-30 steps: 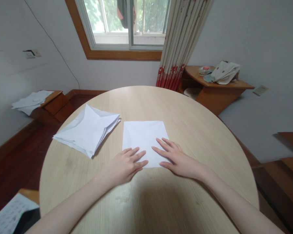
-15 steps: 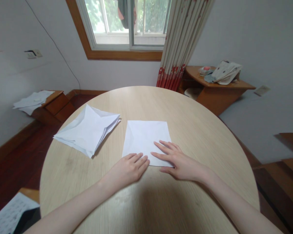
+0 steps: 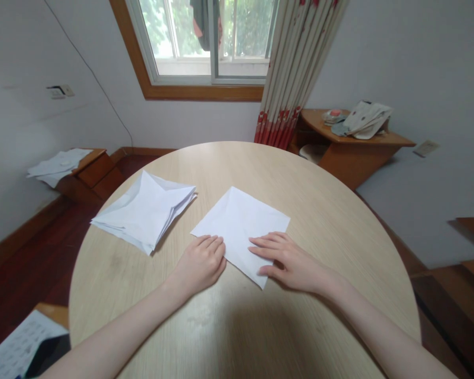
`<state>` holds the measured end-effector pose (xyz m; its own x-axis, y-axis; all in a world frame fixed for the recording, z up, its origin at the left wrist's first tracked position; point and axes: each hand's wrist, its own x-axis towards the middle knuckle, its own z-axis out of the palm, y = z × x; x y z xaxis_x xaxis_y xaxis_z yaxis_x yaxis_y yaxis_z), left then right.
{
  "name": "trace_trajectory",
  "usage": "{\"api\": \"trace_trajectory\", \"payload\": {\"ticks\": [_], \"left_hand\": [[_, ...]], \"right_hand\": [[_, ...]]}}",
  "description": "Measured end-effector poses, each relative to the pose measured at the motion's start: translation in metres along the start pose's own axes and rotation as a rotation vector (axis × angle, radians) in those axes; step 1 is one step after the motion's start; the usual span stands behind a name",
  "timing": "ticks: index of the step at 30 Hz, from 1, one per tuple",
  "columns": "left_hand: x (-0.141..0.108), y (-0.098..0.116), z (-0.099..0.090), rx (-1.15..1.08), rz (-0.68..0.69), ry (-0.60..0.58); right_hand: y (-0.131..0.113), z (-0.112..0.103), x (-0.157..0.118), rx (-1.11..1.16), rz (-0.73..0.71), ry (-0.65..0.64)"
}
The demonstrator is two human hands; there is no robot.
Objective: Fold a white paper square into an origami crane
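A square sheet of white paper [image 3: 237, 221] lies flat on the round table, turned so that its corners point roughly away, left, right and toward me. On its lower left edge rests my left hand [image 3: 205, 260], palm down, with the fingers close together, slightly bent and the thumb out of sight. My right hand [image 3: 286, 260] lies over the paper's lower right edge, fingers stretched out and spread on the sheet. To the left sits a stack of folded white paper [image 3: 148, 210] with layered edges.
The pale wooden round table [image 3: 339, 252] bears the paper. Beyond it stand a curtain [image 3: 290, 73] by the window and a corner shelf [image 3: 359, 139] with a cloth bag [image 3: 367, 120]. A small cabinet [image 3: 95, 168] at the left holds more papers [image 3: 59, 164].
The paper sheet has turned from lying square to me to a diamond position. My left hand has shifted a little left and away from me; my right hand stays nearly in place.
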<state>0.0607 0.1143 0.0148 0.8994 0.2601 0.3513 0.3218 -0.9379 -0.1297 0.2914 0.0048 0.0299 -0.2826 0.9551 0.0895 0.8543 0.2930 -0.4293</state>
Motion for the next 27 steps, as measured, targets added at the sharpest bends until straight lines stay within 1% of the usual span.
{"api": "trace_trajectory", "payload": {"ticks": [3,8,11,13,17,19,23,27], "left_hand": [[0.000,-0.001,0.001,-0.024,-0.057,-0.028],[0.000,-0.003,0.005,-0.075,-0.078,-0.151],[-0.001,-0.005,0.009,-0.143,-0.080,-0.196],[-0.002,-0.007,0.011,-0.197,-0.074,-0.209],[-0.002,-0.014,0.012,-0.288,-0.045,-0.203],[-0.002,-0.017,0.012,-0.336,-0.046,-0.186],[-0.002,-0.025,0.014,-0.463,-0.093,-0.126],[-0.001,-0.031,0.016,-0.559,-0.145,-0.082]], "right_hand": [[-0.002,0.001,0.000,0.094,-0.016,0.007],[-0.005,0.000,0.000,0.273,-0.042,-0.011],[-0.001,-0.002,0.000,0.338,-0.013,0.000],[0.006,-0.006,0.000,0.352,0.031,0.042],[0.030,-0.015,-0.002,0.344,0.130,0.201],[0.045,-0.019,-0.004,0.349,0.156,0.237],[0.071,-0.017,-0.007,0.386,0.148,0.205],[0.082,-0.013,-0.009,0.400,0.152,0.185]]}}
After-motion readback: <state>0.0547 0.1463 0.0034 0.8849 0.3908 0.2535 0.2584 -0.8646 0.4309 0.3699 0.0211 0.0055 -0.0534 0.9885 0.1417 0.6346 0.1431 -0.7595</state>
